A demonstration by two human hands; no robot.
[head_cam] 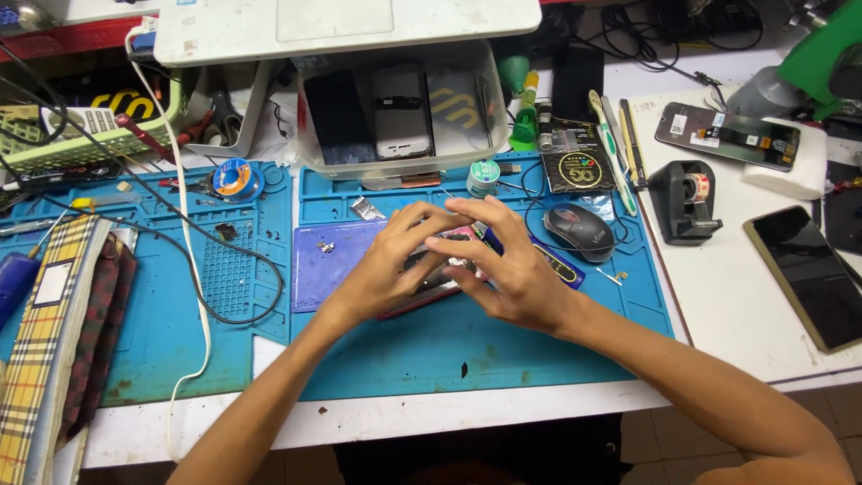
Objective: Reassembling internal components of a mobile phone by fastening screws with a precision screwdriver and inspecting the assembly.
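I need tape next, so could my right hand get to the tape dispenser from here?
Probably yes. The right hand is busy on the phone, but only bare mat lies between it and the tape dispenser.

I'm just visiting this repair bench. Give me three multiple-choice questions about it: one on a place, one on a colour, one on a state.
1. Where is the mouse?
A. right of the hands
B. left of the hands
C. in the clear bin

2. What colour is the mat?
A. red
B. blue
C. white

3. What are the hands doing?
A. resting apart
B. both on one opened phone
C. holding the tape dispenser

Key: 1 A, the mouse lies right of the right hand. 2 B, the mat is blue. 3 B, left hand and right hand meet on the phone.
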